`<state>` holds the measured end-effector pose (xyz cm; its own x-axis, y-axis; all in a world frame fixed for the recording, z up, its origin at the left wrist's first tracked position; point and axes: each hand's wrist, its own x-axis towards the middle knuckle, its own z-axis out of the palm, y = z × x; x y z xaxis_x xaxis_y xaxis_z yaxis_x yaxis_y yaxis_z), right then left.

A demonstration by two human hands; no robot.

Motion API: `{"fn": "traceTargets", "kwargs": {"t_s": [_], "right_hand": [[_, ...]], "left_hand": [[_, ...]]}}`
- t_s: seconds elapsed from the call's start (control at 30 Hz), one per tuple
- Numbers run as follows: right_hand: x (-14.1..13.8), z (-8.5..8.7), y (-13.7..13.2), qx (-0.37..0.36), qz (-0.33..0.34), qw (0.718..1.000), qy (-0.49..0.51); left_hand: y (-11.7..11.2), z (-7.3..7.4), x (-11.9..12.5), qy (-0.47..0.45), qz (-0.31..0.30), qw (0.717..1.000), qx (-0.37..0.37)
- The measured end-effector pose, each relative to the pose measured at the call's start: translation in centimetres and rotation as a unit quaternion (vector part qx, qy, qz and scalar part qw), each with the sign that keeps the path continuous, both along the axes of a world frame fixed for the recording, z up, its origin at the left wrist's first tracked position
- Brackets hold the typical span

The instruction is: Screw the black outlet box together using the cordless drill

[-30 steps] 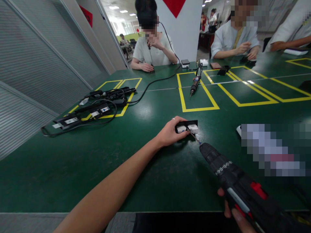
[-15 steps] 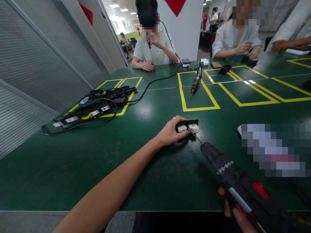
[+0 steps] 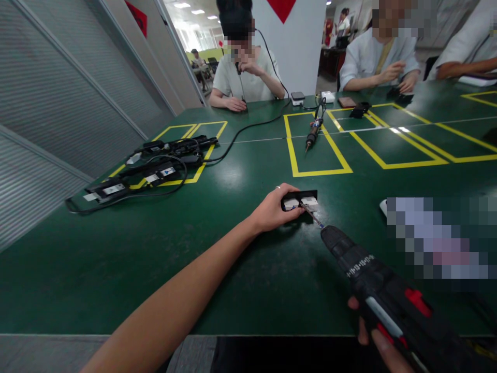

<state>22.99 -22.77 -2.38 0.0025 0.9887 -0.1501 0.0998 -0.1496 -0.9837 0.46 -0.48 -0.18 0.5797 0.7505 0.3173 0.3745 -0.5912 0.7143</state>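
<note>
Head view: left hand (image 3: 274, 210) stretched out over the green table (image 3: 116, 269), fingers curled onto the left end of a small black bracket (image 3: 300, 200) with 2 pale inserts, pinning it flat to the tabletop. Ring on 1 finger. Right hand (image 3: 373, 339) at the bottom edge, wrapped round the grip of a black cordless driver (image 3: 388, 298), matte body, red switch, white scale on the collar. Its thin metal bit (image 3: 311, 216) slants up-left, tip at the bracket's right insert. Table is glossy, hard, scuffed, yellow tape rectangles (image 3: 316, 147) across it. Bare table left of and in front of the bracket; near edge runs just under the forearm. Pixelated patch right of the driver, contents cannot tell. Left: tangle of black adapters and cables (image 3: 147, 173), well apart. Beyond: soldering iron (image 3: 312, 134) inside a tape rectangle. 3 people seated at the far side, hands on their own parts.
</note>
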Motion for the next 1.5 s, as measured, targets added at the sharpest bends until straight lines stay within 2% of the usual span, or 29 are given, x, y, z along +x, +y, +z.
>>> {"fn": "traceTargets", "kwargs": {"t_s": [0.17, 0.63, 0.93, 1.07, 1.27, 1.5], "right_hand": [[-0.5, -0.1, -0.4, 0.039, -0.015, 0.999, -0.029], [-1.0, -0.8, -0.7, 0.081, -0.029, 0.994, -0.06], [-1.2, -0.3, -0.6, 0.077, -0.047, 0.995, -0.049], [-1.0, -0.1, -0.3, 0.062, -0.025, 0.996, -0.053], [-0.5, -0.7, -0.7, 0.03, -0.021, 0.998, -0.046], [-0.4, -1.3, -1.0, 0.039, -0.023, 0.998, -0.045]], "left_hand": [[0.0, 0.1, 0.0, 0.003, 0.0, 1.0, 0.004], [0.0, 0.1, 0.1, 0.01, 0.0, 1.0, 0.005], [0.0, 0.1, 0.1, 0.006, 0.0, 1.0, 0.005], [0.0, 0.1, 0.0, 0.008, 0.001, 1.0, 0.005], [-0.1, 0.1, 0.0, 0.016, 0.004, 1.0, 0.004], [0.0, 0.0, 0.0, 0.012, 0.002, 1.0, 0.007]]}}
